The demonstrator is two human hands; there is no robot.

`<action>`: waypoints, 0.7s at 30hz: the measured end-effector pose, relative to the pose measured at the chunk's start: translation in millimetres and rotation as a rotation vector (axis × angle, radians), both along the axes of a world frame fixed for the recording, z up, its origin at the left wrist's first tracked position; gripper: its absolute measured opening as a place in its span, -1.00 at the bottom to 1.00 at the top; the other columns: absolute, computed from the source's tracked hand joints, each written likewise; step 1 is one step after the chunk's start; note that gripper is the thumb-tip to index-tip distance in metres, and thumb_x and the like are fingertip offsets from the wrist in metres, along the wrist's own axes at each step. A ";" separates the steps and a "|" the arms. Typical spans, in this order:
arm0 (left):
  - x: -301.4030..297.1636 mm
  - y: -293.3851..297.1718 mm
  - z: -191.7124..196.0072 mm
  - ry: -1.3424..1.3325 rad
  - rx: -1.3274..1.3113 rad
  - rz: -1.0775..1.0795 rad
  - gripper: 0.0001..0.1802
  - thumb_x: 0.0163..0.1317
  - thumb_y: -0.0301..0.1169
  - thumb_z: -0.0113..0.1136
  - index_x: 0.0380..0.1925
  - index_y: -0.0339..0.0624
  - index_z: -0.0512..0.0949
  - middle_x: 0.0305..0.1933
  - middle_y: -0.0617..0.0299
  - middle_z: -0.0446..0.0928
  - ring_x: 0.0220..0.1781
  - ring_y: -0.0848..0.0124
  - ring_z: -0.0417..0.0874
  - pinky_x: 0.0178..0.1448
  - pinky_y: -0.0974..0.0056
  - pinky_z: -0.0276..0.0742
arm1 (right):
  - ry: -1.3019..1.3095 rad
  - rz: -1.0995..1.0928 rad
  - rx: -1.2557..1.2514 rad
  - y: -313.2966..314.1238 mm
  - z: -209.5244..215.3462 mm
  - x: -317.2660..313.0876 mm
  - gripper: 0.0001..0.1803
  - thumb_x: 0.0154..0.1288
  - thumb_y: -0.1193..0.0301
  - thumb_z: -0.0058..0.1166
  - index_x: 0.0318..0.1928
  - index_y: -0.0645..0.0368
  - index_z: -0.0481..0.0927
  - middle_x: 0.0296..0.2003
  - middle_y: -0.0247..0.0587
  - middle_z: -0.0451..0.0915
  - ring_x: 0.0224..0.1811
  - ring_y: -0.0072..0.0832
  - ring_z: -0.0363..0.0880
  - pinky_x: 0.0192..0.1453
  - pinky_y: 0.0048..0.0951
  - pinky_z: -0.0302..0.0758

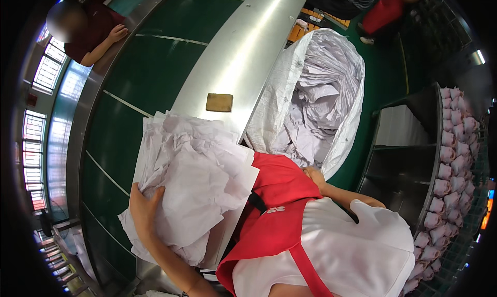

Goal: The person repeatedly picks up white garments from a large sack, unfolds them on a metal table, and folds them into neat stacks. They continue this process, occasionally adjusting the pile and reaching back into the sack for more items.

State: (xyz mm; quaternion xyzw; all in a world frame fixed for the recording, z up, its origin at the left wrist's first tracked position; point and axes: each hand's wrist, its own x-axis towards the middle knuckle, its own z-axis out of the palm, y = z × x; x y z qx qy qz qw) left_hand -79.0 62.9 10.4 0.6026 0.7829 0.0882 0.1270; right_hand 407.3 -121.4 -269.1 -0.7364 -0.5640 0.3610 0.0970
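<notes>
"Steel counter [228, 69] by a green belt [150, 64]. What's nearest?"

"Paper [191, 193], a loose stack lying across both. Probably light, soft, slippery between sheets, easily torn; I'd hold both side edges."

"Hands?"

"Left hand [146, 209] at its left side, thumb spread from the fingers; can't tell if it pinches. Right hand [314, 178] by the sack [274, 110], partly hidden; can't tell."

"Containers?"

"Crumpled sheets [323, 92] inside the sack; to its right, a rack [404, 148] beside pale bundles [444, 171]."
</notes>
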 end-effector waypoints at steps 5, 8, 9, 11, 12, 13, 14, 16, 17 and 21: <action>-9.4 2.8 -2.7 -0.101 -0.020 -0.023 -0.18 -0.15 -0.06 0.44 -0.07 -0.60 0.45 -0.06 -0.24 0.55 -0.01 0.02 0.59 0.08 0.19 0.44 | -0.169 -0.042 0.038 8.4 -25.4 -5.7 -0.55 0.31 0.05 -0.18 -0.11 0.10 0.61 -0.18 -0.03 0.58 -0.07 -0.09 0.54 0.01 -0.17 0.47; -10.1 8.6 -4.8 -0.169 0.018 -0.045 -0.25 -0.15 -0.10 0.45 -0.15 -0.60 0.49 -0.20 -0.17 0.61 -0.18 0.12 0.63 -0.03 0.22 0.48 | -0.164 -0.007 0.190 -4.0 -59.8 5.5 -0.62 0.31 0.11 -0.14 -0.11 0.06 0.60 -0.25 -0.07 0.57 -0.12 -0.11 0.55 -0.05 -0.18 0.49; -5.7 10.6 -1.9 -0.209 0.017 -0.049 -0.28 -0.15 -0.11 0.45 -0.18 -0.59 0.50 -0.25 -0.14 0.62 -0.23 0.16 0.63 -0.07 0.23 0.48 | -0.160 0.025 0.232 -7.5 -68.4 8.3 -0.64 0.31 0.13 -0.14 -0.11 0.06 0.60 -0.26 -0.07 0.56 -0.12 -0.11 0.55 -0.06 -0.19 0.49; -4.7 11.3 0.2 -0.293 0.010 -0.051 -0.33 -0.15 -0.13 0.45 -0.22 -0.58 0.52 -0.30 -0.09 0.63 -0.30 0.23 0.62 -0.12 0.24 0.49 | -0.190 0.071 0.318 -7.7 -64.8 2.5 -0.70 0.32 0.23 -0.13 -0.13 0.09 0.59 -0.27 -0.10 0.55 -0.15 -0.14 0.55 -0.10 -0.19 0.49; -6.6 13.0 -5.7 -0.341 0.007 -0.050 -0.34 -0.15 -0.14 0.44 -0.23 -0.57 0.52 -0.30 -0.07 0.63 -0.32 0.25 0.61 -0.14 0.25 0.49 | -0.194 0.104 0.343 -4.6 -71.7 8.0 -0.71 0.31 0.24 -0.13 -0.14 0.10 0.58 -0.26 -0.10 0.55 -0.16 -0.14 0.55 -0.10 -0.19 0.49; -8.5 16.5 -9.9 -0.386 0.000 -0.057 -0.36 -0.15 -0.15 0.44 -0.24 -0.56 0.53 -0.31 -0.06 0.63 -0.33 0.28 0.60 -0.15 0.26 0.48 | -0.196 0.129 0.365 -2.2 -71.8 8.1 -0.72 0.31 0.26 -0.13 -0.15 0.11 0.58 -0.26 -0.10 0.54 -0.17 -0.15 0.55 -0.11 -0.18 0.49; -9.5 16.8 -11.8 -0.357 -0.001 -0.048 -0.38 -0.14 -0.16 0.44 -0.23 -0.52 0.55 -0.29 -0.06 0.64 -0.31 0.26 0.61 -0.13 0.25 0.49 | -0.220 0.130 0.340 -2.7 -71.5 5.8 -0.74 0.30 0.29 -0.12 -0.18 0.13 0.58 -0.27 -0.11 0.54 -0.19 -0.15 0.54 -0.13 -0.17 0.48; -14.3 15.2 -15.6 -0.340 0.020 -0.071 -0.39 -0.13 -0.16 0.43 -0.22 -0.51 0.55 -0.30 -0.05 0.64 -0.30 0.25 0.61 -0.12 0.25 0.49 | -0.197 0.044 0.345 0.0 -55.7 -3.6 -0.75 0.30 0.29 -0.12 -0.19 0.13 0.58 -0.28 -0.10 0.53 -0.19 -0.15 0.54 -0.13 -0.17 0.48; -15.0 14.2 -16.4 -0.335 0.024 -0.088 -0.39 -0.13 -0.16 0.43 -0.21 -0.50 0.55 -0.30 -0.05 0.64 -0.30 0.24 0.62 -0.12 0.24 0.50 | -0.190 -0.003 0.340 -0.3 -46.6 -5.6 -0.75 0.29 0.29 -0.12 -0.19 0.13 0.57 -0.29 -0.10 0.53 -0.20 -0.14 0.54 -0.13 -0.17 0.48; -22.8 13.2 -19.6 -0.380 -0.078 -0.066 -0.41 -0.03 -0.20 0.38 -0.07 -0.42 0.54 -0.16 0.00 0.63 -0.17 0.25 0.62 0.00 0.24 0.48 | -0.185 -0.021 0.347 -1.9 -46.5 -5.7 -0.76 0.28 0.32 -0.11 -0.19 0.12 0.57 -0.29 -0.09 0.53 -0.21 -0.13 0.53 -0.12 -0.17 0.45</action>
